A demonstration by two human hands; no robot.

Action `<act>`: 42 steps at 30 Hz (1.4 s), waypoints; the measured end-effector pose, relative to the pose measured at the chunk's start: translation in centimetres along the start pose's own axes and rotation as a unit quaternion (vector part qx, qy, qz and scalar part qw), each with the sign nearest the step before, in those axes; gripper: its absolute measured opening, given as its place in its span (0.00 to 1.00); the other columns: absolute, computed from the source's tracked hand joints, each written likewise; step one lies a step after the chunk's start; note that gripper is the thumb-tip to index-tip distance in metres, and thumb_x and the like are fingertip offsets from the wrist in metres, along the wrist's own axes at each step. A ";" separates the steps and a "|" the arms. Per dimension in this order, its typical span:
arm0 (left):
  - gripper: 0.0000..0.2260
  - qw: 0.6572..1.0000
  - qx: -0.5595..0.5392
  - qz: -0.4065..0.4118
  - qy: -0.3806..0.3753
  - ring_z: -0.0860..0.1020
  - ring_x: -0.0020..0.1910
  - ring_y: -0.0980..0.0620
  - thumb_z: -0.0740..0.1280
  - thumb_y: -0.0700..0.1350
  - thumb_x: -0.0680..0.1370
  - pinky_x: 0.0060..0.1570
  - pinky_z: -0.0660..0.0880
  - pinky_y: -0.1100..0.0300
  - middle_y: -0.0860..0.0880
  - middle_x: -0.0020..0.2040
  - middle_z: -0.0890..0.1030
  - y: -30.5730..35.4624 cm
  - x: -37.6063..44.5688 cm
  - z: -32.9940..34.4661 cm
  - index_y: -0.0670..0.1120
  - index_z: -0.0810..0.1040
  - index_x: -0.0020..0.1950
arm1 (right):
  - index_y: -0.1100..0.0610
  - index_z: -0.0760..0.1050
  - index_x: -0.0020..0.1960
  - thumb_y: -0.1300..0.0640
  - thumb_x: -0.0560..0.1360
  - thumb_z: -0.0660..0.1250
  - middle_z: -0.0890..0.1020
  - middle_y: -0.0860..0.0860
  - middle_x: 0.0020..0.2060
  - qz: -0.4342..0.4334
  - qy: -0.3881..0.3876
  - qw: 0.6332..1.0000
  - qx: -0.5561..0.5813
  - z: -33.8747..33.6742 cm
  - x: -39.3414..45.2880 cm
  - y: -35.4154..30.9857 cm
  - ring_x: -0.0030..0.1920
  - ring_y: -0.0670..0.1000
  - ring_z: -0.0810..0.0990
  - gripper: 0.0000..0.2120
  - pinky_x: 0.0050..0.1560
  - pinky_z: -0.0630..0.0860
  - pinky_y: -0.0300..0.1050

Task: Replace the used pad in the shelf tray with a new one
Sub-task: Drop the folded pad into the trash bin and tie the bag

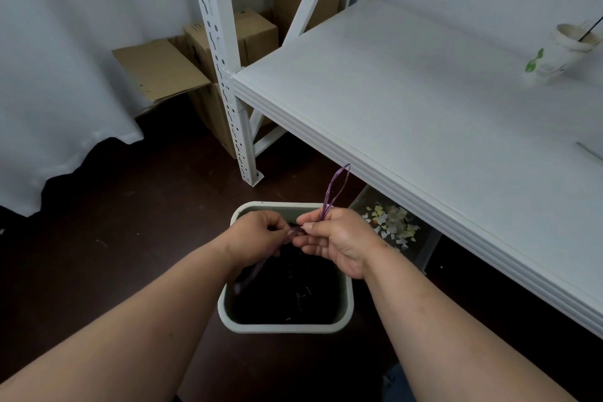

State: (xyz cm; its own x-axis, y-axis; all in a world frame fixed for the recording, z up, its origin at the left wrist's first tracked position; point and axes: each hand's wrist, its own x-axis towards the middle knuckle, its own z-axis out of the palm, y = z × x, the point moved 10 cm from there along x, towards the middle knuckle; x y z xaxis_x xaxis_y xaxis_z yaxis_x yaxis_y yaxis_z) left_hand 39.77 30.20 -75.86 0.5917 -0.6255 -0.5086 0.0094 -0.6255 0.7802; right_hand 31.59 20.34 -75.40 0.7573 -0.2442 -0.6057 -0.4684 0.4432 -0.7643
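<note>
Both hands meet over a grey waste bin (346,310) on the dark floor; the bin holds a black bag. My left hand (257,237) pinches a purple drawstring (334,188) whose tail hangs down toward the bin. My right hand (339,238) pinches the same string, and a loop of it stands up above the fingers. The two hands nearly touch at the string's crossing. No pad or shelf tray shows in this view.
A white metal shelf (424,101) fills the right side, with a paper cup (561,49) at its far right. A clear container of paper scraps (391,222) sits under the shelf. Cardboard boxes (228,39) stand behind the shelf post. A white curtain (65,75) hangs at left.
</note>
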 end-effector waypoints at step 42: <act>0.12 0.967 -0.217 -0.083 -0.101 0.74 0.32 0.53 0.63 0.44 0.80 0.38 0.70 0.61 0.47 0.32 0.78 0.6 -1.5 0.4 0.42 0.82 0.40 | 0.63 0.78 0.46 0.70 0.77 0.62 0.82 0.55 0.33 0.025 0.020 0.995 0.092 0.0 -0.3 -0.6 0.30 0.45 0.81 0.07 0.31 0.75 0.35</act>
State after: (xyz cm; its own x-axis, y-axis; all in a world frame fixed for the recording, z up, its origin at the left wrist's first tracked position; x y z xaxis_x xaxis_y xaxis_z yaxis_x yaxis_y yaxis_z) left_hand 38.55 30.62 -74.76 0.3841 -0.6386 -0.6668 0.4543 -0.4981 0.7386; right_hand 31.60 20.14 -74.78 0.7143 -0.2507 -0.6534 -0.4109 0.6055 -0.6815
